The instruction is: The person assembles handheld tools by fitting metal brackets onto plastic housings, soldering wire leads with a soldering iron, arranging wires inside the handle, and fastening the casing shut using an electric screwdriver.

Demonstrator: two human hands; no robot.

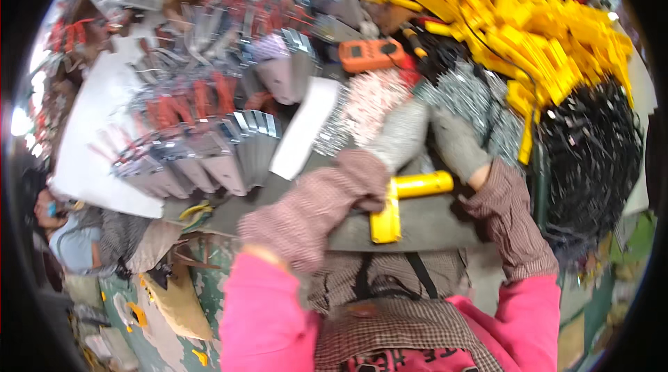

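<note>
Reaching away from the body over the dark grey surface with left hand and right hand, both gloved in grey, slanting toward each other with only a narrow gap between. Blurred at the fingers and hard to part from the clutter beyond: cannot tell the opening of either grip, or any hold in it.

Just beside the left grip, on its outer side, a heap of pink-and-white slivers. Just beyond the right grip, a heap of silvery grey strips, nearer to this hand than to the left; contact unclear.

Back toward the body from both grips, below the gap, a yellow piece with long axis crosswise, between the wrists and nearer to the left one. At its left end, a second yellow piece, long axis running toward the body, close by the left sleeve; touching or overlapping at the corner, cannot tell which.

Farther out: to the left, a white strip and grey housings with red leads; beyond the hands, an orange meter; to the right, piled yellow parts and a black bundle.
</note>
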